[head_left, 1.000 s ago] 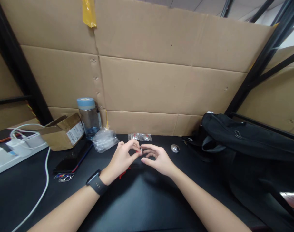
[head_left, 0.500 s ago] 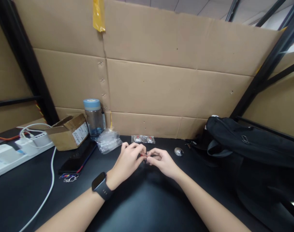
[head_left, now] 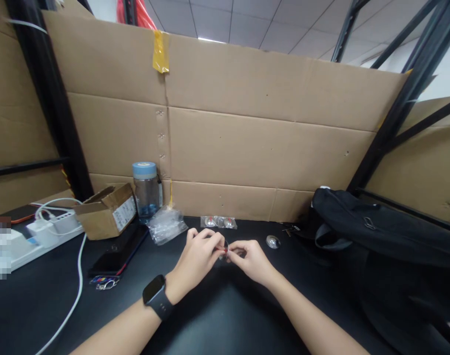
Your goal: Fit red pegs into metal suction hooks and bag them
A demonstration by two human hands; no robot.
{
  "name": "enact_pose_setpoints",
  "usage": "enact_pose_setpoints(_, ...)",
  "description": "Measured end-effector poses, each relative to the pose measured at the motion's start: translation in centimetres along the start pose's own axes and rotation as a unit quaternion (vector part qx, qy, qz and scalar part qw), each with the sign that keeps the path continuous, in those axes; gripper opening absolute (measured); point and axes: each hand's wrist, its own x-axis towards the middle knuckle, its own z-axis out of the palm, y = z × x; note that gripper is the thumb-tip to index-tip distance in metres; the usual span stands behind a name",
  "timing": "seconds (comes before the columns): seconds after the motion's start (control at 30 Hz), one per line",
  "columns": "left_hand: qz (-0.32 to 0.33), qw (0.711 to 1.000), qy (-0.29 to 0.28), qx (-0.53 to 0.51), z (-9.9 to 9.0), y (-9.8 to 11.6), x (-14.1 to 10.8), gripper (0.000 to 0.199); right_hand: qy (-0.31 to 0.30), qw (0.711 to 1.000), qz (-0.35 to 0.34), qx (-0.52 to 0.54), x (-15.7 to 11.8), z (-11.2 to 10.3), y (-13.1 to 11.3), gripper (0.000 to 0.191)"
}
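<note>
One small thin-edged object [head_left: 227, 247] is pinched between the fingertips of the left hand [head_left: 198, 254] and right hand [head_left: 252, 260], rim roughly upright, equally near both, over the surface [head_left: 225, 320] toward its far edge.

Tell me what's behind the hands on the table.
Beyond the left hand and right hand, clear packaging holding two shiny round pieces lies before the cardboard. Whatever the hands cover on the table cannot be seen.
</note>
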Motion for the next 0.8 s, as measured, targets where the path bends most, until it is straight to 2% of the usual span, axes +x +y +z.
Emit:
enact_pose_setpoints(0.2,-0.001,1.0,-0.021,-0.012,0.0,0.0,0.0,0.013,0.018,0.999,-0.008,-0.033,0.1,0.0,0.0,0.009)
enact_pose_setpoints(0.3,-0.01,0.998,-0.045,-0.04,0.0,-0.2,-0.1,0.033,0.025,0.998,-0.045,-0.039,0.2,-0.1,-0.2,0.009)
enact_pose_setpoints(0.4,-0.008,0.994,-0.08,-0.068,0.1,-0.4,-0.2,0.051,0.018,0.997,-0.054,-0.043,0.2,-0.2,-0.3,0.011)
enact_pose_setpoints(0.53,-0.039,0.99,-0.101,-0.086,0.9,-0.7,-0.2,0.039,0.025,0.997,-0.05,-0.059,0.4,-0.4,-0.1,0.012)
enact_pose_setpoints(0.63,-0.064,0.988,-0.107,-0.089,1.2,-1.3,-0.3,0.041,0.043,0.995,-0.048,-0.075,0.6,-1.0,0.3,0.013)
enact_pose_setpoints(0.73,-0.059,0.986,-0.127,-0.092,0.6,-2.6,-0.2,0.055,0.032,0.993,-0.051,-0.105,0.7,-1.7,1.0,0.012)
enact_pose_setpoints(0.77,-0.054,0.985,-0.135,-0.089,0.3,-3.2,-0.1,0.055,0.024,0.991,-0.052,-0.122,0.7,-2.0,1.2,0.012)
enact_pose_setpoints(0.8,-0.056,0.986,-0.133,-0.084,-0.1,-3.9,-0.1,0.045,0.017,0.988,-0.054,-0.142,0.7,-2.2,1.4,0.011)
